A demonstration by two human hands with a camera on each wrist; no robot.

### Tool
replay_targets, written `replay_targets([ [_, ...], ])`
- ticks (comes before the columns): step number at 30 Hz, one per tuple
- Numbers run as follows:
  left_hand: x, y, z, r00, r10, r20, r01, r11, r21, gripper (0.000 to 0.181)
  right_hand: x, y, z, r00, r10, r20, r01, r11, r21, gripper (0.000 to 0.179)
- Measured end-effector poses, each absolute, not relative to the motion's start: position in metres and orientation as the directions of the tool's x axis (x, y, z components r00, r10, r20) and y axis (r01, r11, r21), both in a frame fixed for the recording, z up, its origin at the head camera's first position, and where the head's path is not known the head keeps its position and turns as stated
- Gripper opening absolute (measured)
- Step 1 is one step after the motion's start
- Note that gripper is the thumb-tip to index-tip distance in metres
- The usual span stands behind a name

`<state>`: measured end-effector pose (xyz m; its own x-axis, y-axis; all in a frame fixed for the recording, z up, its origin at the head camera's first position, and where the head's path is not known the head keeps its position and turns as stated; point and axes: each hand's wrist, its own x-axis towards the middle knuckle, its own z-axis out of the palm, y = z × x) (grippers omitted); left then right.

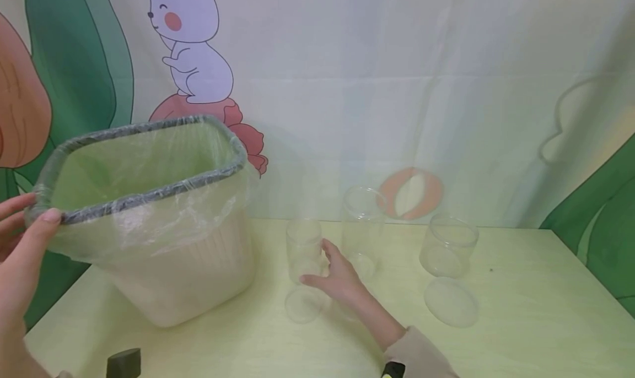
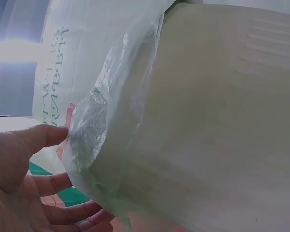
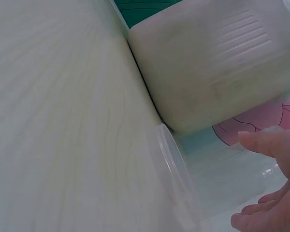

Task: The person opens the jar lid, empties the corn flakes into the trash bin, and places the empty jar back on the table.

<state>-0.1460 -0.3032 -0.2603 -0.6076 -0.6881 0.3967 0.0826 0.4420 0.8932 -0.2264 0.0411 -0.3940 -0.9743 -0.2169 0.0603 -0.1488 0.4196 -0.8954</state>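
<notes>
On the left stands a trash bin (image 1: 183,273) lined with a clear plastic bag (image 1: 198,218) folded over its grey rim. My left hand (image 1: 25,240) holds the bin's left corner, thumb on the near side of the rim and fingers round the other side. My right hand (image 1: 342,276) is at a small clear jar (image 1: 304,251), thumb and fingers spread apart beside it. The thumb overlaps the jar's lower part in the head view. A round clear lid (image 1: 303,305) lies in front of the jar.
Behind the right hand stands a taller clear jar (image 1: 364,218). Farther right is a wide clear jar (image 1: 448,246) with a round lid (image 1: 451,302) in front. A printed curtain (image 1: 317,91) hangs behind the table (image 1: 521,312). A dark object (image 1: 124,362) shows at the near edge.
</notes>
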Motion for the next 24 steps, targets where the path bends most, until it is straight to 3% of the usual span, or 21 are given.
replay_targets([
  [24,-0.135,-0.311,-0.265,-0.504,-0.519,0.691,0.283,0.657,0.699,0.046,-0.189,0.066,-0.369,-0.922,-0.381,0.060,-0.201,0.341,-0.919,0.080],
])
